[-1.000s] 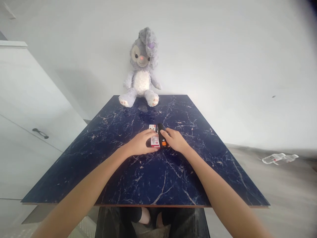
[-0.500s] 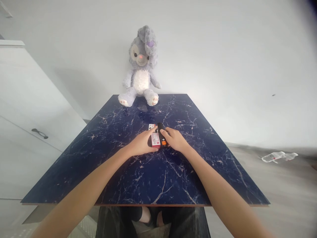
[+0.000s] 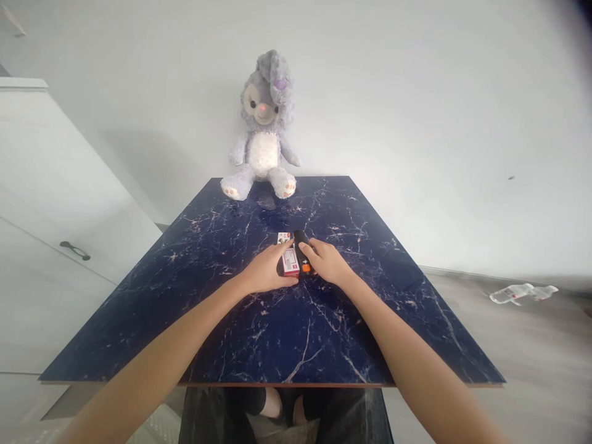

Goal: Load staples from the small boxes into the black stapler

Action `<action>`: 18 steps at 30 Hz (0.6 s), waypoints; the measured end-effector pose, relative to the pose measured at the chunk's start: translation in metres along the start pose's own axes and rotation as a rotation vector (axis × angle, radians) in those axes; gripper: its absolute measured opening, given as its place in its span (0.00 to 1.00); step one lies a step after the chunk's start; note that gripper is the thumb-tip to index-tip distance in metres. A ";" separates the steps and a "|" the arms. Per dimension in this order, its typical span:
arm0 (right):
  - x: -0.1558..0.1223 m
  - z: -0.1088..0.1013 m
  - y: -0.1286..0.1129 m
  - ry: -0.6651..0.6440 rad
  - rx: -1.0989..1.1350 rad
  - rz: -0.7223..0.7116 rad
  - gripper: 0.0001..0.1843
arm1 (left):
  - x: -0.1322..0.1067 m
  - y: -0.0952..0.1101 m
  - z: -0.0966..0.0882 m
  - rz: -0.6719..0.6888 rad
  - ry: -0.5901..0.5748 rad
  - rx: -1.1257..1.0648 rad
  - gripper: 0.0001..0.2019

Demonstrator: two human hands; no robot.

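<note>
On the dark blue marble table point(image 3: 287, 333) both my hands meet near the middle. My left hand point(image 3: 266, 268) is closed around a small red and white box point(image 3: 289, 261), fingers over its left side. My right hand point(image 3: 327, 261) grips a black device with an orange button point(image 3: 302, 251) that lies right beside the box, touching it. Parts of both items are hidden under my fingers.
A grey and white plush rabbit point(image 3: 264, 129) sits at the table's far edge against the white wall. A white cabinet with a dark handle point(image 3: 74, 250) stands to the left. A crushed clear plastic bottle point(image 3: 522, 292) lies on the floor at right.
My left fingers have shifted slightly on the box; both hands stay at the same spot on the table.
</note>
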State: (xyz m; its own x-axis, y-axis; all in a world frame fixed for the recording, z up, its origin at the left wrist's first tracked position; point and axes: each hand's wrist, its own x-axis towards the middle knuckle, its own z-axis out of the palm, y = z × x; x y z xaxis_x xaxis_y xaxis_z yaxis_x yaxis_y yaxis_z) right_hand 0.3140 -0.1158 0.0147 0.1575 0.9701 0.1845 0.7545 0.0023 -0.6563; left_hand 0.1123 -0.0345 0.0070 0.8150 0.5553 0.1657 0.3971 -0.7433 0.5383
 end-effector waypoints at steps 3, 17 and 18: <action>0.000 -0.001 -0.001 -0.004 0.002 0.001 0.23 | 0.000 -0.002 0.000 0.015 -0.004 0.022 0.50; 0.000 -0.002 -0.004 -0.009 -0.015 0.015 0.23 | 0.006 -0.016 0.001 -0.042 0.317 0.085 0.24; 0.000 -0.002 -0.004 -0.009 -0.014 0.019 0.23 | 0.007 -0.018 0.002 -0.048 0.258 0.088 0.25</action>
State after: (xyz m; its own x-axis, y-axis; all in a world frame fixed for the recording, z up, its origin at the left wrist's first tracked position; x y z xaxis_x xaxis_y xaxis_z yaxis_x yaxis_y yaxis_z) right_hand 0.3121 -0.1165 0.0185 0.1661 0.9720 0.1661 0.7602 -0.0189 -0.6494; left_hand 0.1113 -0.0184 -0.0029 0.6645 0.6589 0.3524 0.4773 -0.7371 0.4783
